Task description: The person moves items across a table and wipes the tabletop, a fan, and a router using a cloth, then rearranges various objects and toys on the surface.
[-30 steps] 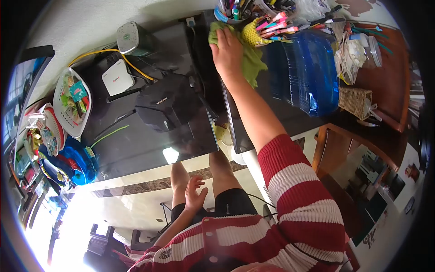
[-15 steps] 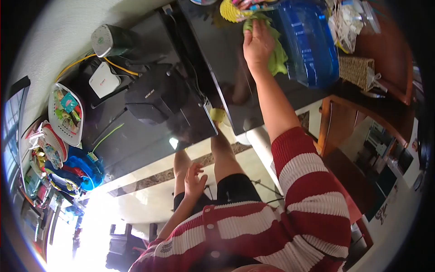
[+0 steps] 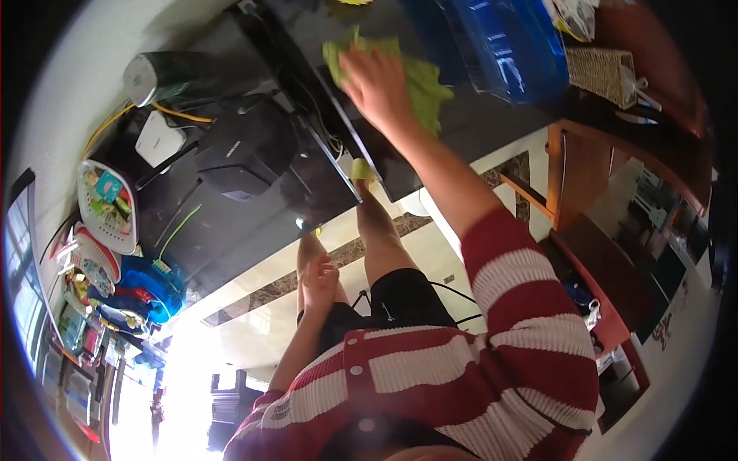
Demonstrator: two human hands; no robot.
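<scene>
My right hand [image 3: 378, 86] presses down on a green cloth [image 3: 425, 88] that lies on the dark glossy table top [image 3: 492, 131]. Its fingers rest over the cloth, near the table's edge by the gap. To the right of the cloth is a large clear blue plastic container [image 3: 503, 50]. My left hand [image 3: 319, 281] hangs low over my lap, below the table edge. Its fingers are loosely bent and apart, with nothing visible in them.
Left of the gap, a black router [image 3: 246, 157] with antennas, a white box [image 3: 160, 138], a dark green canister [image 3: 154, 77] and a white basket [image 3: 108, 207] stand on another dark top. A woven basket [image 3: 601, 75] and a wooden chair [image 3: 565, 173] are at right.
My right hand has slid the green cloth leftward, away from the blue container and towards the gap. The view has shifted a little. My left hand stays low, its fingers slightly more curled.
</scene>
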